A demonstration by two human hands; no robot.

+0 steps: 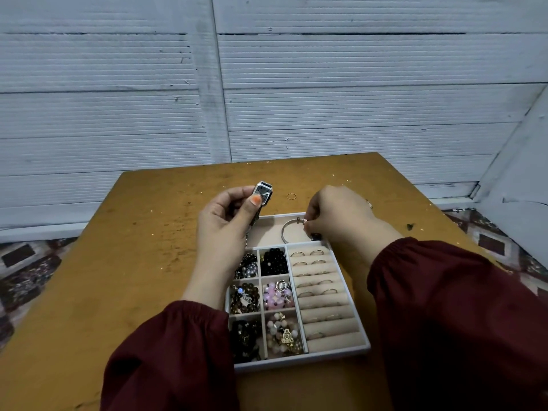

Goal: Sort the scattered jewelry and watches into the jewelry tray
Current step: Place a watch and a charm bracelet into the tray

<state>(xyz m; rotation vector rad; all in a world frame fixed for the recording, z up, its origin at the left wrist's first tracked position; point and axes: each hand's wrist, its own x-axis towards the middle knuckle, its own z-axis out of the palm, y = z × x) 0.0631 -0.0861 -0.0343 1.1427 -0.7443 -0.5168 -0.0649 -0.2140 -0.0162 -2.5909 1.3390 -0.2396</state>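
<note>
Tray (302, 361) mostly filled. Left hand (225, 221) pinches watch (262, 193) over tray's far-left corner; right hand (335, 216) pinches bangle (292, 232) in its far compartment. Loose ring (291, 196) beyond tray remains.

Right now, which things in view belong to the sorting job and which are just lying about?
Job: watch in the left hand; bangle pinched by the right hand, in the far compartment of the tray; loose ring on the table.
Lying about: small dark bit on the table, too small to identify; patterned rug.
</note>
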